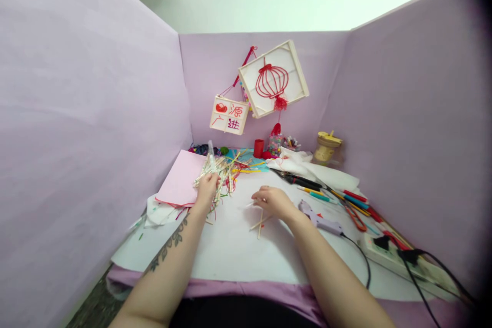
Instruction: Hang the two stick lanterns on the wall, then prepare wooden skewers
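Observation:
My left hand [208, 187] is closed at the near edge of a loose heap of thin pale sticks [230, 182]. A narrow clear plastic piece [211, 150] rises just beyond its knuckles; whether the fingers grip it is unclear. To the right, my right hand [271, 201] hovers low over the white work surface [234, 251], thumb and fingertips pinched together. Something whitish and blurred shows at those fingertips, too faint to name. Right beneath lie a few crossed sticks [260, 225]. A lilac glue gun [321, 219] rests beside my right forearm.
Pink paper [182, 179] lies at left. Pliers [295, 179], markers [355, 200] and orange-handled scissors [355, 218] crowd the right side. A power strip [403, 261] with trailing cables sits front right. Lilac panels [392, 87] enclose the table; a lantern picture [272, 79] hangs at the back.

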Motion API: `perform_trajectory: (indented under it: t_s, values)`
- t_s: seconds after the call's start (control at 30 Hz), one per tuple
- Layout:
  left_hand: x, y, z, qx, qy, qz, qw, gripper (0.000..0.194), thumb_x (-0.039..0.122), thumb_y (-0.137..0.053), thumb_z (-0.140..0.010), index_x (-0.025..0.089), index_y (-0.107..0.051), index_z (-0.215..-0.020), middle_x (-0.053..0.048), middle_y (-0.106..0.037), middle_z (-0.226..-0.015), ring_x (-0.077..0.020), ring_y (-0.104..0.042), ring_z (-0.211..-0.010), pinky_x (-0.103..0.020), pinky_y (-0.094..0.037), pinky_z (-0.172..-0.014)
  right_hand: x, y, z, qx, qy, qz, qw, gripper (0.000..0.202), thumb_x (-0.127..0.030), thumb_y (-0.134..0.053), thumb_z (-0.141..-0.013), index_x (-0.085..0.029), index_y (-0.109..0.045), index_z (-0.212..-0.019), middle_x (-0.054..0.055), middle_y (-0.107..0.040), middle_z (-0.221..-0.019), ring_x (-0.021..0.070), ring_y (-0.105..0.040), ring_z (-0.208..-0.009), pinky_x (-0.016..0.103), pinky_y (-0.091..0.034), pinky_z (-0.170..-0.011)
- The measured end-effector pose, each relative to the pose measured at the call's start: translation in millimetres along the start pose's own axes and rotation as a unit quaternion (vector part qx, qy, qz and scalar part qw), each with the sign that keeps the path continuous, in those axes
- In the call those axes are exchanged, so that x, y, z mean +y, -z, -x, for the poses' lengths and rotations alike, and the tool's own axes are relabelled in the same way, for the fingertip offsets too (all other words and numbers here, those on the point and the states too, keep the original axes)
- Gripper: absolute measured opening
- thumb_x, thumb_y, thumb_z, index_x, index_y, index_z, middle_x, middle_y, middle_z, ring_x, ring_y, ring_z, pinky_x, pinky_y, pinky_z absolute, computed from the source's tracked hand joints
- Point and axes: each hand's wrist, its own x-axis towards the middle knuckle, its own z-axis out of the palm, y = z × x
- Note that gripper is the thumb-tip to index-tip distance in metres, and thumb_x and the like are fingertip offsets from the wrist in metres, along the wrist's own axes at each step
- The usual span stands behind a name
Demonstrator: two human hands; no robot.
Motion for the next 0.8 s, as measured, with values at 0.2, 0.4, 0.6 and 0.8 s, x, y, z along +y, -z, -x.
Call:
perform_trajectory:
  t_s: [0.2, 0.4, 0.6, 0.8]
  values:
    - [3, -17.5, 20, -0.104, -0.064, -0.029, 0.992, 0.032, 0.043, -0.049, -0.081, 0.017, -0.052, -0.063, 0.003, -0.046, -0.059, -0.0119, -0.043, -0.059, -0.024, -0.031, -0.056, 2, -4, -3, 0.041, -0.099, -0.110, 0.988, 0.032, -0.040, -0.072, -0.069, -0.023, -0.075, -0.095, 0.003, -0.070, -0.077, 0.0144, -0.055, -0.061, 0.026, -0.041, -0.062]
    - [9, -38.9, 54, -0.316, -0.219, -0.167, 0.908, 0.030, 0.033, -0.046, -0.088, 0.017, -0.059, -0.067, 0.001, -0.056, -0.065, -0.0127, -0.050, -0.064, -0.025, -0.037, -0.063, -4, -19, -9, 0.134, -0.203, -0.395, 0.886, 0.051, -0.055, -0.069, -0.069, -0.014, -0.067, -0.099, -0.007, -0.044, -0.048, 0.0070, -0.030, -0.042, 0.021, -0.022, -0.042]
    - [8, -22.3, 30, -0.116, -0.185, -0.349, 0.911, 0.033, 0.032, -0.039, -0.094, 0.016, -0.067, -0.098, -0.012, -0.067, -0.104, -0.0224, -0.059, -0.100, -0.032, -0.042, -0.088, -1, -19, -11, 0.228, -0.225, -0.471, 0.822, 0.048, -0.063, -0.067, -0.065, -0.016, -0.056, -0.067, -0.008, -0.035, -0.041, 0.0050, -0.025, -0.037, 0.020, -0.017, -0.038]
    - [-7, -13.1, 0, -0.052, -0.067, -0.529, 0.844, 0.028, 0.021, -0.046, -0.089, 0.011, -0.069, -0.099, -0.019, -0.067, -0.103, -0.0294, -0.062, -0.101, -0.037, -0.046, -0.083, 6, -18, -13, 0.267, -0.242, -0.469, 0.806, 0.047, -0.062, -0.066, -0.066, -0.018, -0.052, -0.067, -0.004, -0.047, -0.052, 0.0071, -0.038, -0.040, 0.020, -0.025, -0.036]
